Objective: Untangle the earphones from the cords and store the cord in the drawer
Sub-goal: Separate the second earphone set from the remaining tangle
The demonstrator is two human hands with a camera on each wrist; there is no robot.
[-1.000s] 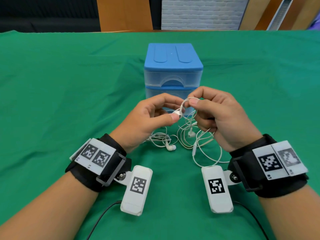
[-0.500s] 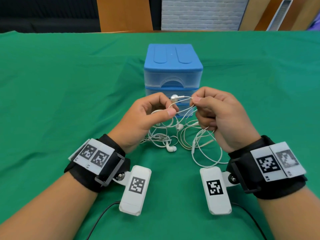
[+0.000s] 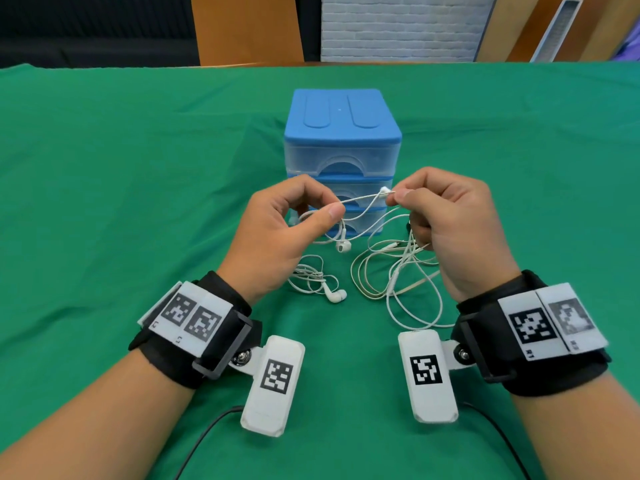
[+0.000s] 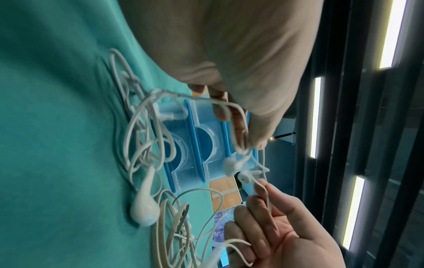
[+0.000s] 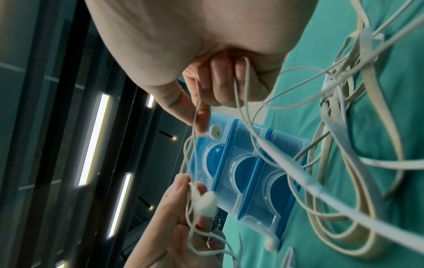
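Observation:
White earphones are tangled with a flat off-white cord (image 3: 362,284) on the green cloth in front of the closed blue drawer unit (image 3: 342,116). My left hand (image 3: 330,207) pinches the thin earphone wire between thumb and forefinger. My right hand (image 3: 394,195) pinches the same wire just behind an earbud (image 3: 383,190), and the wire runs taut between the two hands. A second earbud (image 3: 343,245) hangs below the left hand. A third earbud (image 3: 337,296) lies on the cloth. In the right wrist view the flat cord (image 5: 339,150) loops around the earphone remote (image 5: 296,161).
The drawer unit (image 5: 247,172) has three clear drawers, all shut, right behind the hands. Loops of cord (image 3: 412,306) spread over the cloth under the right wrist. Green cloth (image 3: 138,202) stretches to both sides of the unit.
The hands were close together at one earbud; they have pulled apart sideways and risen a little, stretching the wire between them. One earbud now dangles under the left hand.

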